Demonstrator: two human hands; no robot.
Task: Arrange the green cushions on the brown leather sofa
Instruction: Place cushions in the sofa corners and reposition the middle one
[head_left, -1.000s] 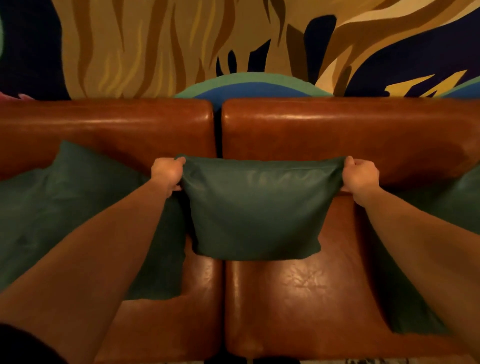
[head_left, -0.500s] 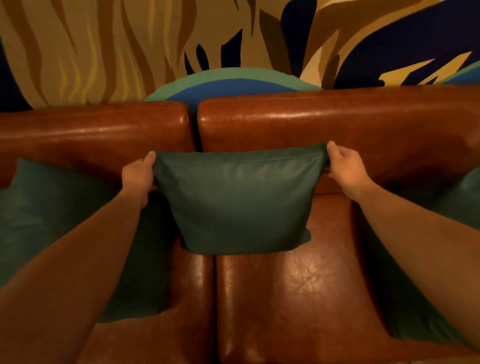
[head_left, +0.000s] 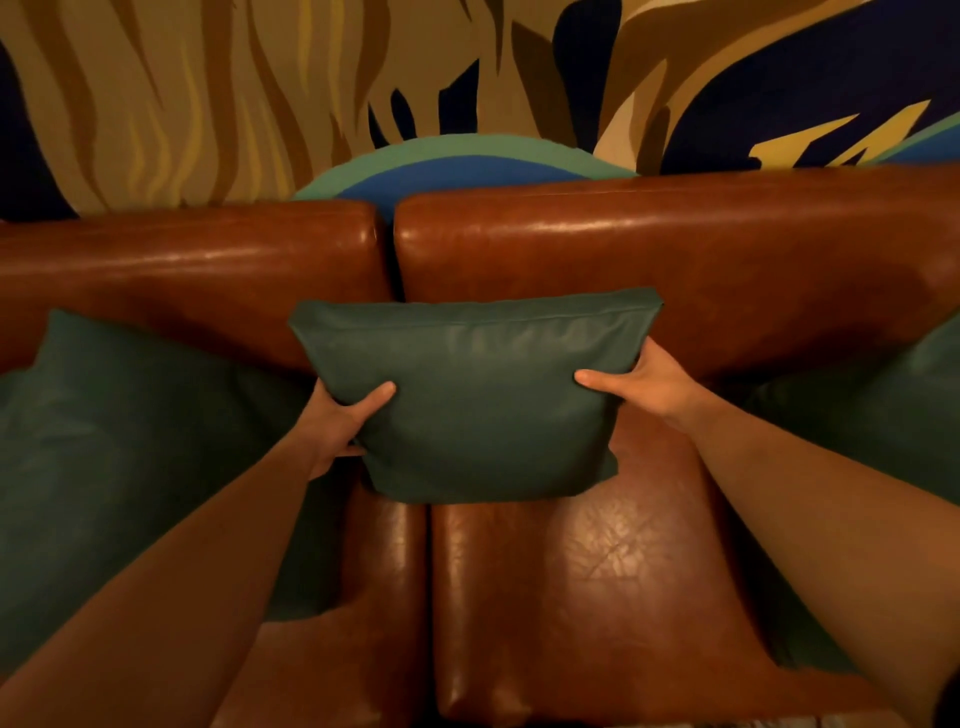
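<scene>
A green cushion (head_left: 478, 395) stands upright in the middle of the brown leather sofa (head_left: 571, 597), leaning on the backrest over the gap between the two seats. My left hand (head_left: 340, 421) grips its left side, thumb on the front. My right hand (head_left: 636, 384) grips its right side the same way. A second green cushion (head_left: 119, 447) leans on the backrest at the left, partly behind my left arm. A third green cushion (head_left: 883, 405) sits at the right edge, partly hidden by my right arm.
The sofa backrest (head_left: 675, 249) runs across the view in two sections. Behind it rises a wall mural (head_left: 311, 93) in tan, blue and green. Bare leather seat shows in front of the middle cushion.
Both hands slid from the cushion's top corners down to its sides. The cushion now rests against the backrest, and the view has shifted slightly.
</scene>
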